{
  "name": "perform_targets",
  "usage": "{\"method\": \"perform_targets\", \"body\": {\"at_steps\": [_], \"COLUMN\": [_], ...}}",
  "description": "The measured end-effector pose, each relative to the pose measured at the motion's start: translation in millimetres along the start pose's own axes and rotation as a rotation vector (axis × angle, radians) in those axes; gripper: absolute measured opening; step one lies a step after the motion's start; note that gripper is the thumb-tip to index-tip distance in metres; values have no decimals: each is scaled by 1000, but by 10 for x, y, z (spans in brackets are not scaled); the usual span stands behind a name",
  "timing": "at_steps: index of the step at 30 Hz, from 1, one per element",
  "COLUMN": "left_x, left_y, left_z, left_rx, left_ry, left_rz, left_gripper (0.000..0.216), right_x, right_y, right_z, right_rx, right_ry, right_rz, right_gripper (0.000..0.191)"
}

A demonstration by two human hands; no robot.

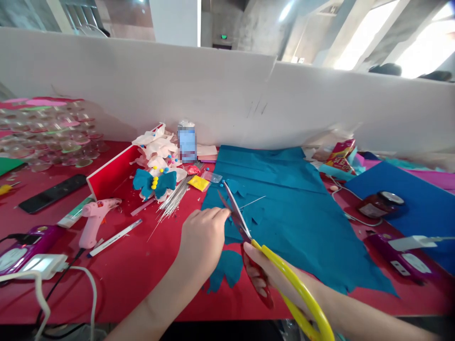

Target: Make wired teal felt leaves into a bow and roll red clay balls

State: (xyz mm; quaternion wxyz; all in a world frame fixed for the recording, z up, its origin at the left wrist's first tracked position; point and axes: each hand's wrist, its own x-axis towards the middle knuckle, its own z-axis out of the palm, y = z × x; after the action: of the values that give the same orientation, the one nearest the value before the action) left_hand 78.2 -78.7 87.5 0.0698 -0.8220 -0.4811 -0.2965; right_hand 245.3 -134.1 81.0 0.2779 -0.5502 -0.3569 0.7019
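My right hand grips yellow-and-red-handled scissors, blades open and pointing away over the teal felt sheet. My left hand is closed in a pinch on the felt's cut edge right beside the blades. A small cut teal piece lies on the red table below my hands. A teal felt bow with coloured beads sits further back to the left.
A pink glue gun, a bundle of thin wires, a black phone, a red box and purple devices with cables lie left. A jar, blue sheet and snack packet are right. A white partition stands behind.
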Motion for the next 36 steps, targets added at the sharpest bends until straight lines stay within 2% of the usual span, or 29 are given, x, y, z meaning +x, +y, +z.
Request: {"method": "perform_targets", "body": {"at_steps": [4, 8, 12, 15, 17, 19, 20, 22, 24, 27, 29, 32, 34, 36], "left_x": [75, 76, -19, -193, -343, -491, -555, -652, -701, -710, -698, -674, -669, -699], "left_y": [-20, -18, -121, -314, -445, -530, -550, -552, -529, -498, -492, -501, -519, -547], "left_z": [-13, 2, -34, -49, -11, 67, 112, 201, 272, 352, 401, 452, 443, 388], "left_rx": [110, 134, 40, -137, -229, -283, -309, -361, -408, -459, -478, -494, -479, -420], "left_ry": [-30, -21, -13, 3, -36, -109, -142, -197, -248, -330, -354, -369, -368, -347], "left_rz": [-65, -126, -182, -189, -153, -131, -130, -144, -159, -155, -140, -120, -117, -113], "left_gripper": [22, 22, 22, 21, 21, 22, 21, 18, 17, 17, 16, 17, 20, 27], "right_x": [37, 127, 55, -75, -107, -52, 4, 141, 259, 321, 306, 309, 367, 461], "right_y": [-265, -214, -128, -156, -185, -186, -173, -129, -87, -79, -98, -76, -5, 88], "right_z": [128, 216, 120, -209, -527, -857, -1008, -1264, -1449, -1560, -1467, -1001, -552, -138], "right_rx": [-191, -208, -236, -518, -982, -1173, -1397, -1472, -1479, -1488, -1516, -1544, -1442, -1386], "right_ry": [21, 120, 218, 316, 495, 681, 819, 893, 909, 904, 898, 804, 509, 249], "right_rz": [11, 22, -2, -4, 22, 4, -38, 18, 62, 67, 26, -175, -524, -730], "right_gripper": [38, 30, 41, 51, 55, 44, 41, 32, 28, 27, 28, 30, 28, 23]}}
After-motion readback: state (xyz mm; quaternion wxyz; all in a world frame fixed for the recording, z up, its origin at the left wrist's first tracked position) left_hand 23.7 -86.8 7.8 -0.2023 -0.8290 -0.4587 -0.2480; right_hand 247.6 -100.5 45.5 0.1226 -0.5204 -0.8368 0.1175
